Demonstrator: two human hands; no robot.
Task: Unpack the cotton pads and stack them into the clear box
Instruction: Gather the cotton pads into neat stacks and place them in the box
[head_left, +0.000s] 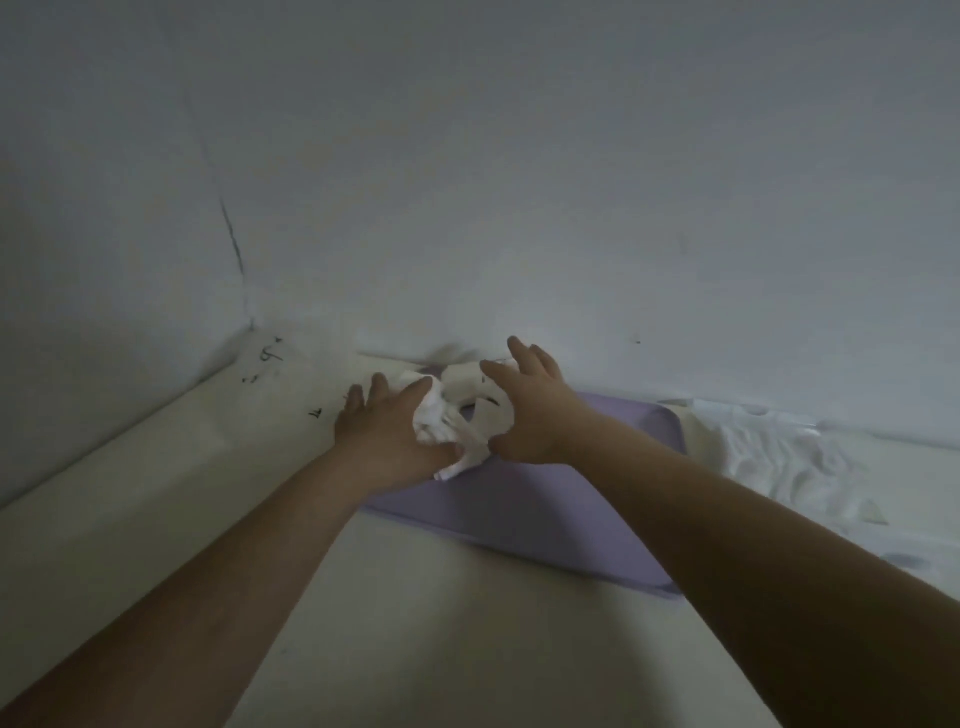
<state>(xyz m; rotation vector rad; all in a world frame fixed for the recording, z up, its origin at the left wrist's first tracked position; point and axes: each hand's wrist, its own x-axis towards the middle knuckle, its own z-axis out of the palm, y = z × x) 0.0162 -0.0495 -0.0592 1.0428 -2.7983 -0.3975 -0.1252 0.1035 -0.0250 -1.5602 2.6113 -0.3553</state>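
Note:
A bunch of white cotton pads (441, 426) sits between my two hands, above the far end of a lilac mat (524, 514). My left hand (387, 439) grips the pads from the left, thumb curled over them. My right hand (530, 410) holds the pads from the right, with its fingers spread over the top. More white material (465, 382) shows just behind the hands, near the wall. No clear box is plainly visible; it may be hidden behind the hands.
A crumpled clear plastic wrapper (789, 457) lies on the white surface to the right of the mat. A white wall (519, 208) rises right behind the hands. A raised white ledge (156, 457) with dark marks runs along the left.

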